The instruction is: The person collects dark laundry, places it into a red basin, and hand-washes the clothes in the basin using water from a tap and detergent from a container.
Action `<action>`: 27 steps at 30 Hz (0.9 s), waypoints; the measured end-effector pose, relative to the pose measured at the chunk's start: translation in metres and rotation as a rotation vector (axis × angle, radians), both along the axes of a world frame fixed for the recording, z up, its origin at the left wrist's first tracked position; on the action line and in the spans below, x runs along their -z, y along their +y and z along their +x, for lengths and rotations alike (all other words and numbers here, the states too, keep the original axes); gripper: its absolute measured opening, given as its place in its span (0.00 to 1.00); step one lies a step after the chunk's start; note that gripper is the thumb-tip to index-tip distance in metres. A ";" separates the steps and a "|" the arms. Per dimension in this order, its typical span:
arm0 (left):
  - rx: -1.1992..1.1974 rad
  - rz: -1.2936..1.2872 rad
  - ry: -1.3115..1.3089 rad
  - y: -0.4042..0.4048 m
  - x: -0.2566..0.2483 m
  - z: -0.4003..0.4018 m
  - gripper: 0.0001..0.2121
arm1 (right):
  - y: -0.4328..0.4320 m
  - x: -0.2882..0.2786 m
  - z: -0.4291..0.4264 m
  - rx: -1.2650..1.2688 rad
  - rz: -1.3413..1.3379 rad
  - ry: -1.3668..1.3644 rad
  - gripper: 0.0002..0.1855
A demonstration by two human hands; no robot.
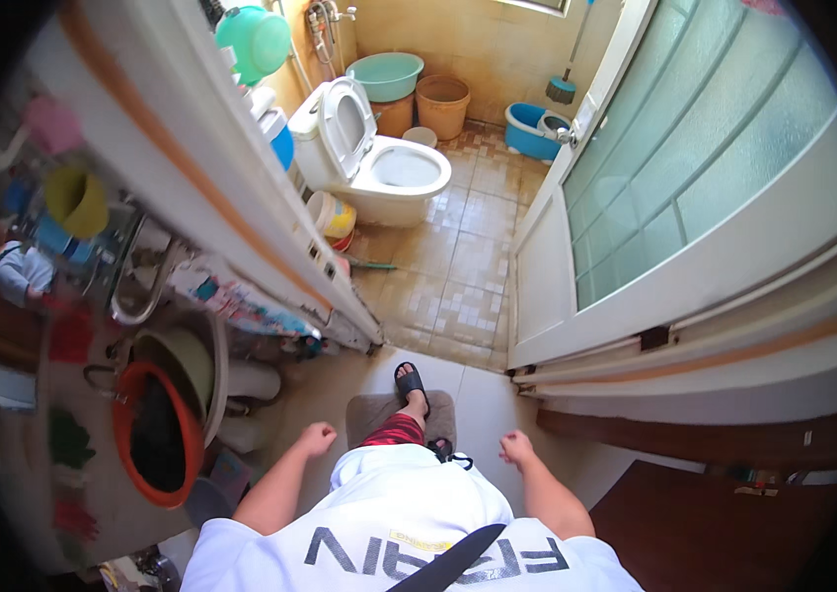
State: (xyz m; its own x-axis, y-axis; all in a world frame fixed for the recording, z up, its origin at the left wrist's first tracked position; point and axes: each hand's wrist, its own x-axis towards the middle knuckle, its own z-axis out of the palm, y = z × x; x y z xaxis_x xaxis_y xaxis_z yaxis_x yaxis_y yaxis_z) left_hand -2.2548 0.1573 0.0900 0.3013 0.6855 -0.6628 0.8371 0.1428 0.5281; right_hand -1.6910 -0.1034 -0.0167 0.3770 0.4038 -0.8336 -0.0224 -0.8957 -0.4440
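My left hand (pixel 316 439) hangs beside my body, its fingers curled with nothing visible in them. On the other side, my right hand (pixel 515 448) is loosely curled too and appears to hold nothing. Between them, one foot in a black slide sandal (pixel 409 381) rests on a grey-brown mat (pixel 374 414) at the bathroom doorway. Ahead stands a white toilet (pixel 396 174) with its lid raised. The orange basin (pixel 122 436) at the left, nearest my left hand, has dark contents that I cannot make out.
A white door with frosted glass (pixel 685 170) stands ajar inward on the right. Beyond the toilet are brown buckets (pixel 442 107), a green basin (pixel 385 77) and a blue mop bucket (pixel 533 133). A green-handled item (pixel 374 265) lies on the tiles. A dark red tabletop (pixel 714 525) is at lower right.
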 end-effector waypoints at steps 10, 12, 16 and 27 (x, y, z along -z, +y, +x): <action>0.338 -0.329 0.323 0.104 -0.003 0.179 0.15 | -0.028 -0.034 0.173 0.442 -0.136 0.009 0.13; 0.287 -0.248 0.240 0.147 0.044 0.223 0.15 | 0.002 -0.047 0.194 0.429 -0.094 -0.062 0.17; 0.105 -0.047 0.020 0.244 0.092 0.323 0.17 | 0.147 -0.052 0.236 0.319 0.195 -0.163 0.23; 0.018 0.003 0.030 0.449 0.068 0.446 0.19 | 0.590 0.023 0.401 -0.147 0.208 0.062 0.17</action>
State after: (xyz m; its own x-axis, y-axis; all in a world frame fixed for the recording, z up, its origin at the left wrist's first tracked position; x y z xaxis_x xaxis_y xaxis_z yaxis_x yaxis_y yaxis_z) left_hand -1.8091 0.6065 0.0222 0.2936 0.6819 -0.6699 0.8550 0.1261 0.5030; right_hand -1.2897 0.4867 -0.0398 0.2526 0.6153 -0.7467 0.0682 -0.7812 -0.6206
